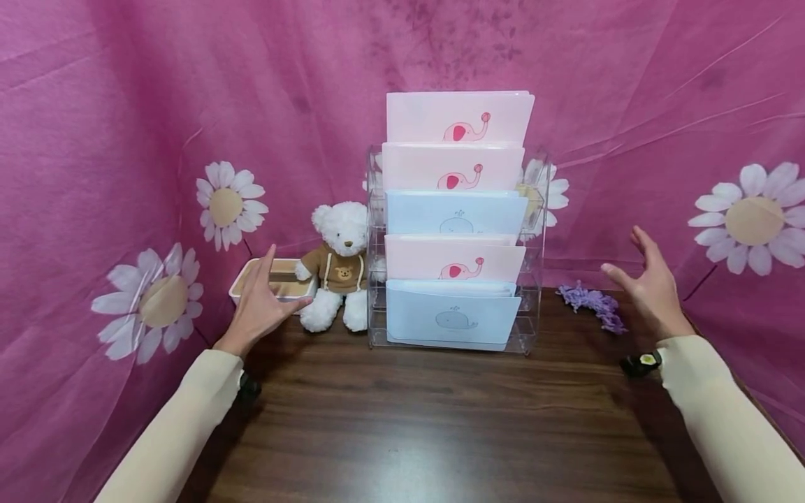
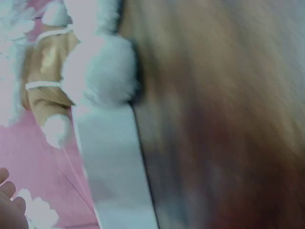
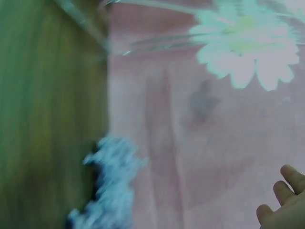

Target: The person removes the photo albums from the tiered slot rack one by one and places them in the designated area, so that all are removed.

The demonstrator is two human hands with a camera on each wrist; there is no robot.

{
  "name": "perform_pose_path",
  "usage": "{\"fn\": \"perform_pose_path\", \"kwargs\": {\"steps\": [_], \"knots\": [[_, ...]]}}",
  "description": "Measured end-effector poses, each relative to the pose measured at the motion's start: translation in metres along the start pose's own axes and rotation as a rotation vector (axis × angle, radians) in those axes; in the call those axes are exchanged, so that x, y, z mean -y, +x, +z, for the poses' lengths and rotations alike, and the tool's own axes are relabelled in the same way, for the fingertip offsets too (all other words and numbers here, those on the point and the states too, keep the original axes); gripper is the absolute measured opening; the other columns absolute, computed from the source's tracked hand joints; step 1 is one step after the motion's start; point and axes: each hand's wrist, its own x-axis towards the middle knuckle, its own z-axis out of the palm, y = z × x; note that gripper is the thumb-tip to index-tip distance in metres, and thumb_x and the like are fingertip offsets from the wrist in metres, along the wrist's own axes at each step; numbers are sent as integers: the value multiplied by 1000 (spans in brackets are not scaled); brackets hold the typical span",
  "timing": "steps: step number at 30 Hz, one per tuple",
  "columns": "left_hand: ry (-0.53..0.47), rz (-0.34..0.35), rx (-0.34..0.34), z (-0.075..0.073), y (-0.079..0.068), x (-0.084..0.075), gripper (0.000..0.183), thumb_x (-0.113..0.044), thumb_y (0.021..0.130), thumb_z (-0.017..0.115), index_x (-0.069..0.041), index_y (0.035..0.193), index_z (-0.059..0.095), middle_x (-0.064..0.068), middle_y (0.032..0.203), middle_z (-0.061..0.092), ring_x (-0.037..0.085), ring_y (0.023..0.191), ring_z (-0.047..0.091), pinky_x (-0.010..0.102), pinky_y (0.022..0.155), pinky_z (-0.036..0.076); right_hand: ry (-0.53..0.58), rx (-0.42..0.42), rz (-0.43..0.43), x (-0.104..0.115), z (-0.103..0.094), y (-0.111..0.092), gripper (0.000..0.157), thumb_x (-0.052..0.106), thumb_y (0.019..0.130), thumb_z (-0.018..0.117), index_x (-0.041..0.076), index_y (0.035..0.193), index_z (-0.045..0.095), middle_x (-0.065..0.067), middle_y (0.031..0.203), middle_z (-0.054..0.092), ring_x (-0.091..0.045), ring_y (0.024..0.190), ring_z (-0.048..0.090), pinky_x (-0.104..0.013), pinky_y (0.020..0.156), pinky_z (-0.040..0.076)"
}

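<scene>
My left hand [image 1: 259, 305] is held up on the left with thumb and fingers spread, holding nothing. It overlaps a shallow white-rimmed tray [image 1: 291, 288] in the head view, just left of a white teddy bear [image 1: 342, 269] in a brown hoodie. On the right, my right hand [image 1: 650, 290] is raised with its thumb apart from the fingers, also holding nothing. Close by it lies a purple fluffy sprig [image 1: 591, 305]. Between the hands stands a clear tiered rack [image 1: 527, 334] with pink elephant folders [image 1: 453, 115] and light blue whale folders [image 1: 453, 320].
A dark brown wooden table [image 1: 390, 419] extends in front of the rack. Behind and along both sides hangs a pink cloth [image 1: 283, 91] printed with large white daisies [image 1: 755, 219].
</scene>
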Motion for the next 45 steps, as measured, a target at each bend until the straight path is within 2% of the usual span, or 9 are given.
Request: {"fn": "perform_pose_path", "kwargs": {"steps": [4, 7, 12, 17, 24, 29, 33, 40, 45], "knots": [[-61, -44, 6, 1, 8, -17, 125, -43, 74, 89, -30, 165, 4, 20, 168, 24, 43, 153, 25, 70, 118, 29, 472, -70, 53, 19, 4, 10, 82, 11, 97, 64, 14, 163, 17, -5, 160, 38, -13, 154, 26, -17, 123, 27], [-80, -56, 3, 3, 14, -28, 123, -49, 75, 87, -32, 164, 3, 14, 169, 23, 41, 155, 22, 71, 119, 27, 837, -120, 52, 33, 9, 18, 82, -5, 93, 61, 8, 161, 17, 4, 145, 46, -17, 145, 34, -12, 114, 35], [-134, -56, -19, 3, 24, -44, 119, -50, 78, 84, -27, 165, 7, 14, 166, 31, 36, 154, 28, 67, 120, 28, 1051, -136, -3, 58, 11, 32, 83, -12, 90, 60, 3, 159, 15, 0, 138, 46, -13, 134, 41, -14, 104, 46], [-184, -54, -20, 4, 35, -61, 113, -48, 80, 84, -21, 165, 13, 14, 164, 36, 34, 153, 33, 62, 122, 31, 1093, -110, -32, 80, 13, 46, 85, -14, 89, 60, 2, 159, 14, -3, 142, 42, -18, 139, 38, -12, 100, 50], [-241, -136, -8, 11, 48, -86, 106, -51, 80, 83, -31, 163, 19, 2, 166, 36, 30, 153, 34, 57, 123, 32, 1115, -106, -65, 109, 19, 68, 82, -17, 87, 62, 1, 157, 22, -6, 143, 43, -21, 141, 38, -14, 100, 51], [-327, -113, -6, 19, 57, -98, 106, -45, 80, 85, -26, 163, 22, 1, 163, 40, 28, 150, 40, 47, 124, 35, 1124, -103, -93, 131, 23, 84, 80, -19, 85, 64, -1, 154, 28, -8, 139, 47, -22, 137, 43, -15, 98, 53], [-352, -94, 4, 26, 62, -107, 104, -44, 80, 85, -25, 162, 24, -1, 163, 41, 26, 149, 42, 44, 123, 38, 1112, -99, -116, 147, 26, 96, 78, -19, 83, 65, -4, 152, 31, -10, 136, 51, -23, 135, 47, -17, 101, 52], [-570, -99, 40, 34, 68, -118, 94, -33, 84, 84, -12, 159, 33, 8, 159, 47, 29, 144, 49, 38, 118, 44, 1056, -49, -122, 171, 31, 116, 77, -12, 84, 69, 1, 152, 36, -11, 141, 51, -27, 143, 43, -24, 115, 44], [-648, -134, 79, 36, 72, -122, 87, -33, 86, 81, -11, 158, 36, 10, 158, 48, 31, 143, 50, 39, 117, 46, 997, -20, -94, 188, 34, 131, 79, -10, 83, 71, 6, 153, 37, -10, 147, 48, -25, 145, 42, -25, 118, 42]]}}
